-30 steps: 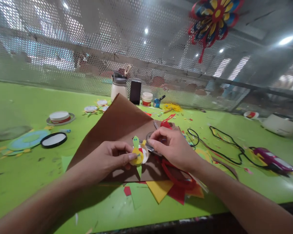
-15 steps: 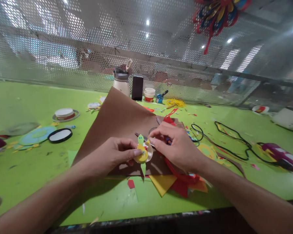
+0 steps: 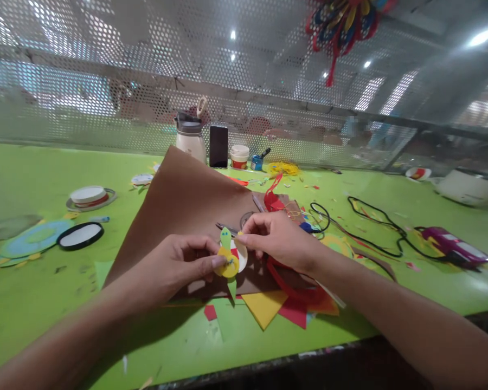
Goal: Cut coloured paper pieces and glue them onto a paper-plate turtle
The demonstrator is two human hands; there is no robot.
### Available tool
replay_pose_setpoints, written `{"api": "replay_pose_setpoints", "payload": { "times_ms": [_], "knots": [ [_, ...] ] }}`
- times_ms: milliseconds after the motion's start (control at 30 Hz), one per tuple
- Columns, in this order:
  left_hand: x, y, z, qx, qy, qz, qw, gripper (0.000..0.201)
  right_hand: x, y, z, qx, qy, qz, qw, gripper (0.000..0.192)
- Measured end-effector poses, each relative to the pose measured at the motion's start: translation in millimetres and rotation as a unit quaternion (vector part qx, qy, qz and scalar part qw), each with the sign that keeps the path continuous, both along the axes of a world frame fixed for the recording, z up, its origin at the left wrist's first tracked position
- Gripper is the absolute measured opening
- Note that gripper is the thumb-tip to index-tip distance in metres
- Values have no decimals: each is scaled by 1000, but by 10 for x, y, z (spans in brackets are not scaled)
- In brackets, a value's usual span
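A small paper turtle [image 3: 229, 264], with a green head with two eyes, a yellow round body, a white disc behind and a pointed green tail, is pinched between the thumb and fingers of my left hand [image 3: 185, 262]. At the turtle's upper right, my right hand [image 3: 278, 238] has its thumb and index finger closed on a tiny yellow paper piece [image 3: 240, 233]. Both hands are over a brown sheet [image 3: 179, 200], whose far left corner rises. A dark pointed metal tool [image 3: 224, 226] lies behind the turtle, partly hidden by my right hand.
Paper scraps, including a yellow piece [image 3: 264, 309], lie near the front edge. A black cord runs to a purple glue gun-like tool [image 3: 451, 246] at right. Behind stand a bottle [image 3: 191, 143], a phone [image 3: 218, 147] and a tub [image 3: 239, 157]. A black-rimmed disc [image 3: 80, 236] lies left.
The view has shifted slightly, so most things appear farther left. My left hand still holds the turtle, now turned a little, and my right fingers stay by its upper edge.
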State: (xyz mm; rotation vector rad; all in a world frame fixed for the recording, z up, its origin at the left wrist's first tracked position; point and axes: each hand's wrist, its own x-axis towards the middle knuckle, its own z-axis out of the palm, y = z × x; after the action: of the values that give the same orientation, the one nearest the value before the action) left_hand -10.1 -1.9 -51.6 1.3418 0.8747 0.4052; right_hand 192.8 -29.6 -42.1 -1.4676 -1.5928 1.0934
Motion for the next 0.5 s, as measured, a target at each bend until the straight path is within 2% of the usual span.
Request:
{"api": "replay_pose_setpoints", "payload": {
  "times_ms": [300,500],
  "knots": [
    [-13,-20,-58,-77,-3,27,997,26,-19,-12,-28,-22,70,2,997,11],
    [-6,-14,-50,-87,-2,23,996,26,-33,-5,-64,-48,106,-3,993,12]
  ]
}}
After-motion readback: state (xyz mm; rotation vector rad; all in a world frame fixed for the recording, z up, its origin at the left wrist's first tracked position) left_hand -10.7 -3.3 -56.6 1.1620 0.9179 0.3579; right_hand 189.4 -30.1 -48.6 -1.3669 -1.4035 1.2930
